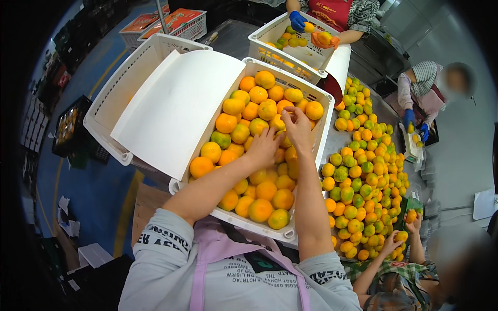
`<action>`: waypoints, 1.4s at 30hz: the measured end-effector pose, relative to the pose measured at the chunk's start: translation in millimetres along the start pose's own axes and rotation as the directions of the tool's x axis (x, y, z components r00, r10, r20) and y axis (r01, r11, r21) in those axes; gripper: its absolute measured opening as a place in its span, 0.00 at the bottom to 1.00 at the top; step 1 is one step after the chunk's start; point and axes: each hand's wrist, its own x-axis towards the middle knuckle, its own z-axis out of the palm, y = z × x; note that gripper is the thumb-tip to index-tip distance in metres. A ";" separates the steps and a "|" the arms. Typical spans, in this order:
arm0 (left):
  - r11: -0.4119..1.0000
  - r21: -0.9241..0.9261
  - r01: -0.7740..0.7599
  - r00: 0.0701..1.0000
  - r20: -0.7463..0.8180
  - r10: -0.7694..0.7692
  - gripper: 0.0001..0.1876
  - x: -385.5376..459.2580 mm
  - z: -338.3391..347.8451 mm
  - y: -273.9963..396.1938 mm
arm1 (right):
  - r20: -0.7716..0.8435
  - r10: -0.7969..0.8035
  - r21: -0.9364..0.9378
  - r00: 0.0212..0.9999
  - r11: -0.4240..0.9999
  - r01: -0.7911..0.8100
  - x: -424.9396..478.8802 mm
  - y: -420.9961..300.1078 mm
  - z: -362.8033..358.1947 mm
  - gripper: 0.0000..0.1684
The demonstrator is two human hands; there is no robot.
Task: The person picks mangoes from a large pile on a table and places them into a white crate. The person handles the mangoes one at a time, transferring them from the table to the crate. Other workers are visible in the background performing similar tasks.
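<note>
A white plastic crate (325, 128) full of orange and greenish mandarins (266, 190) stands before me. My left hand (264, 151) lies on the fruit near the crate's middle, its fingers apart and reaching down between mandarins. What its palm may cover is hidden. Just right of it, my right hand (297, 126) is raised a little over the fruit, fingers loosely curled and thumb apart, with no fruit visible in it. A curved white sheet (183, 105) stretches from this crate's left side over a second white crate (105, 105).
A heap of loose mandarins (362, 186) covers the metal table at right. Beyond, a gloved co-worker (330, 15) handles fruit over another white crate (255, 46). Another person (424, 85) works at a scale (411, 145); a third person's hand (391, 245) holds a mandarin at lower right.
</note>
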 end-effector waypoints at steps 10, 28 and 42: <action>0.956 0.290 0.027 0.990 0.126 -0.066 0.26 16.3 30.3 8.8 | 0.061 -0.005 -0.037 0.998 0.999 0.007 0.2 -5.7 0.1 0.15; -0.458 -0.820 0.342 0.800 0.510 -0.317 0.23 25.8 -63.1 -37.1 | -0.129 0.024 0.238 0.991 0.971 0.008 6.3 0.4 -4.8 0.11; -0.686 -0.727 0.028 0.853 0.375 -0.362 0.19 7.2 -90.0 -45.1 | 0.404 0.423 -0.822 0.811 0.557 0.119 -18.8 2.6 8.0 0.17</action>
